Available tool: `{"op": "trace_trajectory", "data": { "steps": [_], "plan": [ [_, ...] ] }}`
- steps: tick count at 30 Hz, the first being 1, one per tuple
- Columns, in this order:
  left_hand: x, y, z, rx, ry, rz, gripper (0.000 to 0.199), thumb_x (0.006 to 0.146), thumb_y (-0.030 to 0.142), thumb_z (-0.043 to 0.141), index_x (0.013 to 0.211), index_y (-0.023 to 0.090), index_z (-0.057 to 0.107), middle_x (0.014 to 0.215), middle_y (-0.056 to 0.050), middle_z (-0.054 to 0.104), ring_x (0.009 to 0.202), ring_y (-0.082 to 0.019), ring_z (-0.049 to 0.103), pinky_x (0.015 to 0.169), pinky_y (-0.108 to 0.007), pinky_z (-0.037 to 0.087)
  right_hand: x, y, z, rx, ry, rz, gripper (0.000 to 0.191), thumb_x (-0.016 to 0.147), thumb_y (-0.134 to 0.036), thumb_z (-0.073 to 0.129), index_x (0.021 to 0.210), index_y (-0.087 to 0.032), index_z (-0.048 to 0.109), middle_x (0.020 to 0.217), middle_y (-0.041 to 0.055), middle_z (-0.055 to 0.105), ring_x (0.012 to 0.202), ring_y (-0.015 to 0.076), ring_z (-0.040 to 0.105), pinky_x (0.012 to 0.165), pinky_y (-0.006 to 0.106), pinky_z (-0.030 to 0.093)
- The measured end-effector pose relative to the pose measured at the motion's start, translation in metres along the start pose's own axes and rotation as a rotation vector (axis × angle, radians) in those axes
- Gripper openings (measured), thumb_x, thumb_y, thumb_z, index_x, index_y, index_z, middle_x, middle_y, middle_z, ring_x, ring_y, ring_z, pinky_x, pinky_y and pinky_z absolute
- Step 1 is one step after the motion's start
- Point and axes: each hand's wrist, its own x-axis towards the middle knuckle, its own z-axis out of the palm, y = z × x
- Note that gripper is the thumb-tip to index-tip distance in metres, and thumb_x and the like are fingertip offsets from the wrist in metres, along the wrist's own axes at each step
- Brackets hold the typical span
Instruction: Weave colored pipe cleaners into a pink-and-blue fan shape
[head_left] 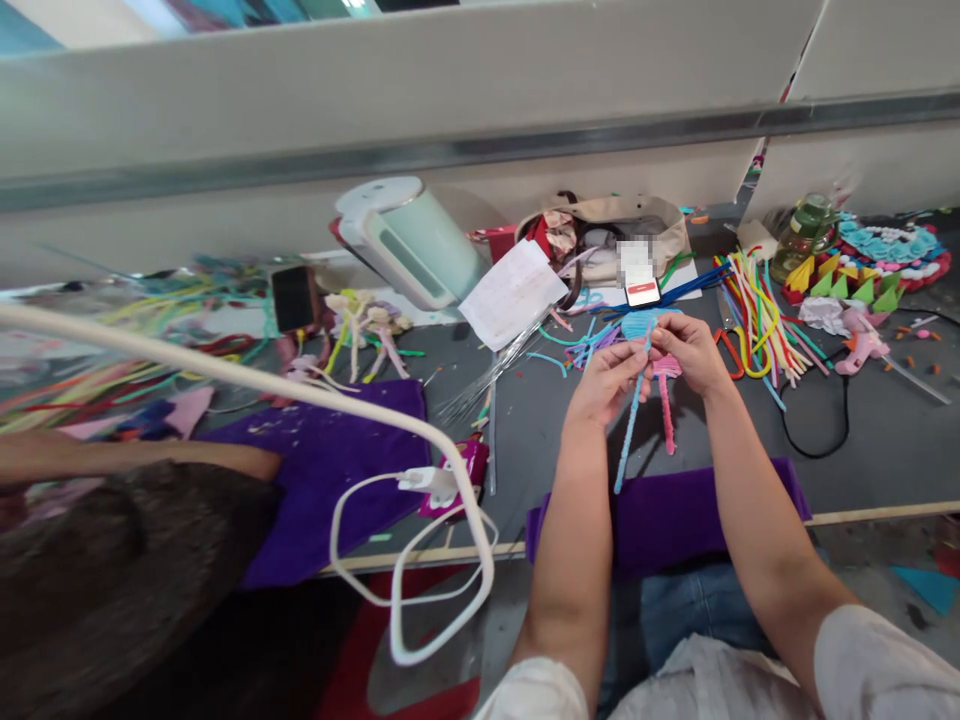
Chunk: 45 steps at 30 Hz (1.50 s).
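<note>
Both my hands meet above the grey table, working on a light blue pipe cleaner (630,430). My left hand (611,378) is closed round it, and its lower length hangs down past the fingers. The fingertips of my right hand (686,350) pinch its upper part; the exact grip is partly hidden. Just behind my fingers lies a flat light blue piece (641,320) of coiled pipe cleaner. A pink piece with a straight stem (668,415) shows below my right hand. A rolled purple cloth (667,515) lies at the table edge under my forearms.
Coloured pipe cleaners (757,310) and a pink glue gun (862,340) with its cable lie to the right. Left are a white sheet (514,292), thin wires, a large pale lamp or jug-like appliance (420,240), and a white cable (442,640). Another person's arm (150,457) rests further left.
</note>
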Motion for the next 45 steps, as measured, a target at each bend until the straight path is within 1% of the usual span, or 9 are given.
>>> {"op": "trace_trajectory", "data": {
  "steps": [6,10,14,16,18,25,31,38,45],
  "plan": [
    [0.009,-0.008,0.000,0.071,0.151,0.110,0.033,0.063,0.041,0.081,0.069,0.015,0.060,0.059,0.001,0.061,0.043,-0.008,0.053,0.043,-0.020,0.041,0.004,0.005,0.000,-0.047,0.077,0.006,0.042,0.071,-0.058,0.070,0.066,-0.018,0.058,0.059,-0.0024,0.052,0.055,0.0090,0.042,0.054,0.024,0.036],
    [0.010,-0.011,0.004,0.375,0.263,0.258,0.025,0.075,0.039,0.071,0.069,0.017,0.060,0.058,0.002,0.058,0.049,-0.011,0.056,0.051,-0.024,0.042,0.007,0.017,-0.001,-0.112,0.144,0.005,0.035,0.072,-0.049,0.069,0.066,-0.016,0.061,0.060,-0.0016,0.055,0.057,0.0099,0.045,0.056,0.025,0.037],
    [0.009,-0.017,0.011,0.782,0.489,0.429,0.017,0.080,0.028,0.064,0.067,0.019,0.058,0.063,0.000,0.058,0.063,-0.016,0.058,0.061,-0.026,0.041,0.009,0.027,0.004,-0.334,0.225,-0.026,0.024,0.077,-0.040,0.064,0.068,-0.017,0.062,0.062,-0.0008,0.058,0.060,0.0120,0.048,0.061,0.027,0.038],
    [0.009,-0.018,0.013,0.828,0.544,0.459,0.017,0.080,0.026,0.064,0.066,0.019,0.057,0.066,-0.002,0.059,0.068,-0.016,0.058,0.064,-0.026,0.041,0.008,0.028,0.007,-0.417,0.258,-0.051,0.020,0.079,-0.036,0.062,0.071,-0.018,0.062,0.066,-0.0004,0.059,0.062,0.0127,0.050,0.064,0.028,0.039],
    [0.009,-0.016,0.012,0.705,0.487,0.396,0.018,0.080,0.030,0.065,0.068,0.019,0.057,0.064,-0.001,0.058,0.063,-0.015,0.059,0.060,-0.026,0.042,0.007,0.026,0.009,-0.397,0.249,-0.067,0.019,0.081,-0.036,0.060,0.072,-0.019,0.060,0.067,-0.0005,0.058,0.063,0.0128,0.050,0.065,0.028,0.039],
    [0.004,-0.001,-0.005,0.019,0.043,-0.009,0.040,0.068,0.048,0.078,0.082,0.016,0.059,0.062,0.001,0.063,0.048,-0.013,0.062,0.042,-0.022,0.047,0.005,0.015,0.001,0.040,0.008,-0.051,0.034,0.077,-0.049,0.069,0.068,-0.018,0.056,0.062,-0.0037,0.050,0.058,0.0093,0.045,0.058,0.023,0.039],
    [0.005,-0.011,-0.007,-0.203,-0.162,-0.056,0.037,0.069,0.043,0.080,0.079,0.012,0.062,0.059,0.000,0.062,0.036,-0.008,0.053,0.031,-0.017,0.039,0.002,0.017,0.001,0.290,-0.095,0.024,0.037,0.072,-0.050,0.076,0.067,-0.019,0.057,0.059,-0.0043,0.053,0.053,0.0086,0.048,0.056,0.023,0.043],
    [0.011,-0.018,-0.003,-0.256,-0.115,-0.056,0.029,0.069,0.030,0.080,0.075,0.015,0.057,0.056,0.004,0.058,0.036,-0.005,0.050,0.033,-0.016,0.037,0.004,0.019,0.001,0.283,-0.063,0.030,0.036,0.072,-0.051,0.076,0.068,-0.019,0.059,0.059,-0.0041,0.054,0.053,0.0085,0.047,0.054,0.023,0.041],
    [0.015,-0.016,0.000,0.062,0.167,0.092,0.034,0.064,0.035,0.080,0.068,0.016,0.052,0.057,0.003,0.060,0.042,-0.010,0.056,0.042,-0.020,0.041,0.010,0.022,-0.003,0.030,0.099,-0.004,0.038,0.070,-0.051,0.074,0.066,-0.016,0.061,0.059,-0.0035,0.053,0.055,0.0078,0.044,0.055,0.023,0.036]
  ]
}}
